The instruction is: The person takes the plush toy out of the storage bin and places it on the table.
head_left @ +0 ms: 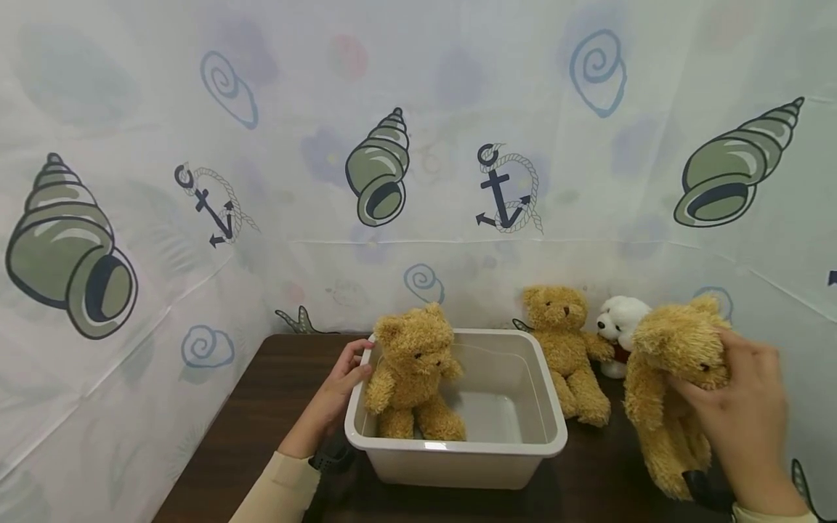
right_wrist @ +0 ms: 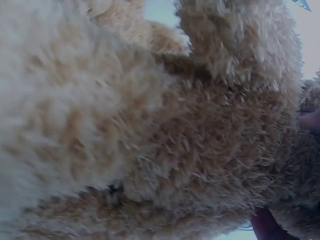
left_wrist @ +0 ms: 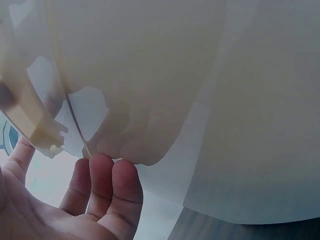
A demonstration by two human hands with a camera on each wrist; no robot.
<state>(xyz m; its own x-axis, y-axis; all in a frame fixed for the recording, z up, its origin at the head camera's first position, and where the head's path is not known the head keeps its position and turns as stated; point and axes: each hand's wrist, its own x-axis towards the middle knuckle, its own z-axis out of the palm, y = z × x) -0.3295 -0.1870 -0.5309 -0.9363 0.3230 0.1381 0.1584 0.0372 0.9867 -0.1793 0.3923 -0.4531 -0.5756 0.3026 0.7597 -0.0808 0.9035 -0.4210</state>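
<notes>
Holding teddy bear (head_left: 676,378) in my right hand (head_left: 742,421), left hand (head_left: 340,385) loosely open on bin (head_left: 458,457) rim; I'd lift clear before lowering in

Head view down over the table (head_left: 261,407); wrist views pressed close against bin (left_wrist: 150,75) and teddy bear (right_wrist: 175,150).
</notes>
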